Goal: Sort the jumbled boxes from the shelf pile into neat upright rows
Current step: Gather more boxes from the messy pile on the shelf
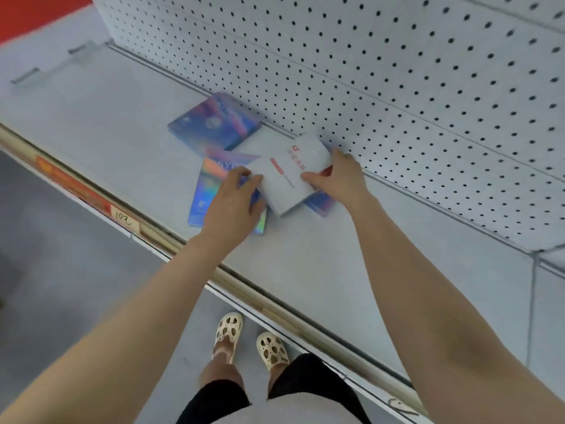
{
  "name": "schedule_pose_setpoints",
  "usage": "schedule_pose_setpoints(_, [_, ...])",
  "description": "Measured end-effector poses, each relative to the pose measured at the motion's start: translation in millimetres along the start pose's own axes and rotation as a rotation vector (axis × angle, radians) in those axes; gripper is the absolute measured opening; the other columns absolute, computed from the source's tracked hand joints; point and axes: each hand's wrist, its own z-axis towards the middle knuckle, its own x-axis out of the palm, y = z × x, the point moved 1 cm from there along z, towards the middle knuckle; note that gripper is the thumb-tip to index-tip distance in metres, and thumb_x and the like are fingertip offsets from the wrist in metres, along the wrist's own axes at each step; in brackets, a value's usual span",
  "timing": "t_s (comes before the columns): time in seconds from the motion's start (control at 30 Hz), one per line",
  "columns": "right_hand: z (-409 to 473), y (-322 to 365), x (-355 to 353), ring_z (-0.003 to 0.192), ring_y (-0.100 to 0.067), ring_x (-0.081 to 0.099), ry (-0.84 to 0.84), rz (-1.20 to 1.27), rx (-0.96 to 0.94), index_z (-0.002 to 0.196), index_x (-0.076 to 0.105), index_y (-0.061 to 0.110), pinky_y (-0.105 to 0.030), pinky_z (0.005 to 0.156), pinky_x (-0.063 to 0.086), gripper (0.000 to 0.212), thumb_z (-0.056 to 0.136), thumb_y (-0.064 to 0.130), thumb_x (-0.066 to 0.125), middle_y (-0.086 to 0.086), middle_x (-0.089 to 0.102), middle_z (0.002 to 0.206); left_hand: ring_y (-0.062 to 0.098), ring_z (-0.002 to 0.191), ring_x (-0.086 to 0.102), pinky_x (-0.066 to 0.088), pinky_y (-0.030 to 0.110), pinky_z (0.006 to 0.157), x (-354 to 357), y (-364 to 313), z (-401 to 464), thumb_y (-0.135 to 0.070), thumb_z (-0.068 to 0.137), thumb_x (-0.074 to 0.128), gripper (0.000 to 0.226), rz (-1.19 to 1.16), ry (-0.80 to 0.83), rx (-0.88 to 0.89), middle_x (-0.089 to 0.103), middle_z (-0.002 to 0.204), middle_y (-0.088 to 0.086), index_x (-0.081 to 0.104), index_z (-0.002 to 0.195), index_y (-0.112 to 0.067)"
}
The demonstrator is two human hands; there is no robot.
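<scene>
1. Head view: the person reaches both hands into the pile on the white shelf (305,255), near the pegboard back wall (397,71)
2. Right hand (342,175) pinches the far-right end of the white box (290,172): thumb on the top face, fingers wrapped round the edge. Likely the lifting grip
3. Left hand (235,197) has loosely curled fingers touching the white box's left edge, palm over the holographic box (201,197). It looks like a steadying contact; a real grip cannot be confirmed
4. White box lies on top of the pile, face up, slightly tilted. Long axis runs diagonally, from front-left to the back-right corner near the pegboard
5. Under it: the holographic box lies flat, long axis roughly front-to-back, and a blue box corner (321,205) pokes out beneath the white one
6. Separate blue box (214,120) lies flat, just behind the pile, close to the pegboard, rotated diagonally
7. Judgement: no upright row is visible yet, so the sort is at an early stage. The top box has to come off first because it pins the others
</scene>
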Motion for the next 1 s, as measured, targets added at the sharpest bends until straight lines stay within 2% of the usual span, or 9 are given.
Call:
schedule_pose_setpoints(0.1, [-10.1,-3.5,-4.2,0.105,-0.023,0.059,-0.027,0.274,0.114,0.129,0.054,0.015,-0.042,0.093,0.051,0.084,0.061,0.056,0.083,-0.008,0.059,0.119,0.033,0.114,0.054,0.049,0.036,0.084,0.5,12.3,10.0,-0.017,0.079,0.075,0.054,-0.063,0.023,0.027,0.047,0.132,0.016,0.057,0.130,-0.008])
schedule_pose_setpoints(0.2, [-34.2,-13.9,-14.0,0.097,-0.021,0.067,-0.129,0.578,0.225,0.123,0.058,0.016,-0.040,0.081,0.058,0.059,0.072,0.032,0.084,-0.001,0.068,0.106,0.035,0.117,0.052,0.047,0.043,0.095,-0.8,30.5,14.4,-0.026,0.074,0.076,0.060,-0.046,0.040,0.075,0.051,0.130,0.017,0.057,0.129,-0.009])
schedule_pose_setpoints(0.3, [-61.7,-19.3,-26.5,0.086,-0.019,0.067,-0.236,0.669,0.298,0.118,0.060,0.014,-0.028,0.065,0.052,0.046,0.078,0.023,0.081,-0.002,0.068,0.099,0.044,0.131,0.039,0.037,0.053,0.102,-4.6,53.5,21.5,-0.049,0.070,0.075,0.087,0.090,0.032,-0.052,0.040,0.142,0.027,0.043,0.139,-0.005])
schedule_pose_setpoints(0.4, [-83.6,-15.8,-33.1,0.083,-0.018,0.065,-0.320,0.715,0.285,0.115,0.060,0.020,-0.028,0.065,0.053,0.043,0.077,0.015,0.080,-0.001,0.067,0.097,0.046,0.132,0.035,0.034,0.051,0.105,-13.5,64.3,26.0,-0.058,0.069,0.076,0.113,0.062,0.099,-0.236,0.024,0.152,0.028,0.020,0.151,-0.005])
schedule_pose_setpoints(0.5, [-98.2,-8.5,-25.7,0.082,-0.019,0.065,-0.335,0.738,0.311,0.110,0.061,0.018,-0.032,0.074,0.055,0.047,0.070,0.010,0.084,-0.003,0.067,0.095,0.047,0.120,0.046,0.035,0.049,0.102,-20.8,66.9,32.7,-0.054,0.070,0.077,0.120,-0.005,0.133,-0.283,0.036,0.143,0.027,0.008,0.152,-0.002])
schedule_pose_setpoints(0.6, [-109.6,1.9,-15.8,0.075,-0.021,0.063,-0.428,0.862,0.349,0.096,0.066,0.011,-0.037,0.075,0.054,0.037,0.063,0.016,0.083,-0.006,0.067,0.086,0.043,0.116,0.052,0.040,0.045,0.097,-25.3,82.8,42.9,-0.046,0.072,0.080,0.106,-0.196,0.136,-0.368,0.053,0.128,0.026,0.023,0.149,-0.001])
schedule_pose_setpoints(0.7, [-120.7,12.3,-8.6,0.077,-0.019,0.064,-0.505,1.049,0.393,0.096,0.066,0.013,-0.036,0.077,0.057,0.020,0.079,0.011,0.076,-0.005,0.066,0.088,0.033,0.104,0.062,0.050,0.041,0.089,-32.7,95.3,49.8,-0.040,0.076,0.075,0.057,-0.430,0.093,-0.373,0.066,0.111,0.013,0.058,0.121,-0.011])
schedule_pose_setpoints(0.83, [-133.9,19.7,-1.4,0.076,-0.018,0.064,-0.597,1.125,0.423,0.098,0.066,0.014,-0.032,0.074,0.058,0.013,0.086,0.010,0.070,-0.005,0.065,0.088,0.029,0.097,0.065,0.054,0.048,0.085,-37.5,85.3,50.0,-0.034,0.082,0.066,0.034,-0.794,0.123,-0.406,0.065,0.102,0.004,0.056,0.111,-0.020])
schedule_pose_setpoints(1.0, [-170.0,13.1,-5.0,0.073,-0.015,0.062,-0.784,1.103,0.433,0.096,0.066,0.017,-0.036,0.076,0.056,0.011,0.087,0.014,0.070,0.001,0.065,0.084,0.018,0.082,0.059,0.050,0.037,0.076,-37.8,53.7,43.2,-0.024,0.092,0.060,0.022,-0.961,0.144,-0.275,0.064,0.096,0.005,0.055,0.113,-0.018])
